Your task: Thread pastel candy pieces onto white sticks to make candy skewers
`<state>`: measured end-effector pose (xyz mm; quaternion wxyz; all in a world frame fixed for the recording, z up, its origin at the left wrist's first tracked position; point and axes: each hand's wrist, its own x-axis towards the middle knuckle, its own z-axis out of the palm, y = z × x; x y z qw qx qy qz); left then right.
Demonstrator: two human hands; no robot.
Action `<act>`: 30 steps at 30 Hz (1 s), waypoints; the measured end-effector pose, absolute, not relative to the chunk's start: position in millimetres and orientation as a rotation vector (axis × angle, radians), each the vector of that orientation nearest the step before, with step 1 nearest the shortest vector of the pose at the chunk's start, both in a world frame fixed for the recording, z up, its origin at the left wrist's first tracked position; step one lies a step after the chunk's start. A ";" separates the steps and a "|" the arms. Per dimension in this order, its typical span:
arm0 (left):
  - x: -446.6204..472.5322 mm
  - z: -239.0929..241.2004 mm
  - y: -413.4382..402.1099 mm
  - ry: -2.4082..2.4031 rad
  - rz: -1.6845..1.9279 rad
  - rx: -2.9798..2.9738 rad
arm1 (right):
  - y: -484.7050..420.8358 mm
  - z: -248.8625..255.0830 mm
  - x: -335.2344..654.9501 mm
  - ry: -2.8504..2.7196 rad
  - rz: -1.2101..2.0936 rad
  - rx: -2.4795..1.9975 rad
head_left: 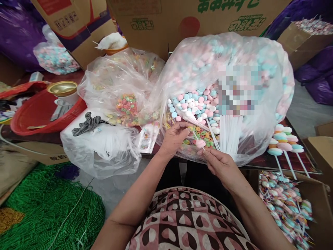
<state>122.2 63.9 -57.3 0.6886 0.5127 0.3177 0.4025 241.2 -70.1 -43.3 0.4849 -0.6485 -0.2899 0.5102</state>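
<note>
Left hand (pixel 172 139): fingers pinch small yellow ring-shaped sweet (pixel 191 128); cannot tell if stick's tip is in its hole. Thin white stick (pixel 195 135) slants from left fingers down to right hand. Round, puffy pink marshmallow (pixel 200 143) sits on stick between hands, nearer right. Right hand (pixel 220 162): fingers grip stick just below marshmallow. Big clear plastic bag (pixel 251 151) spreads around hands; desk (pixel 310 159) edge near, open room toward lap. Stacked pastel marshmallow sticks (pixel 284 146) far right, well apart.
</note>
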 end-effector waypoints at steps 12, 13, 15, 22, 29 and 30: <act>119.2 -51.5 58.3 0.692 1.084 1.379 | -60.2 -55.0 224.1 -0.566 1.282 -1.348; 119.4 -50.4 57.3 0.681 1.060 1.226 | -60.8 -55.6 225.3 -0.562 1.273 -1.335; 120.1 -49.6 55.7 0.652 1.027 0.990 | -63.2 -56.4 228.1 -0.576 1.257 -1.325; 128.6 -63.0 53.5 0.700 1.028 0.877 | -66.1 -61.0 227.7 -0.780 1.204 -1.446; 127.0 -71.1 50.4 0.854 1.003 1.203 | -66.0 -59.5 230.7 -0.820 1.209 -1.542; 126.0 -70.7 50.1 0.873 1.008 1.268 | -66.5 -58.3 230.6 -0.816 1.217 -1.548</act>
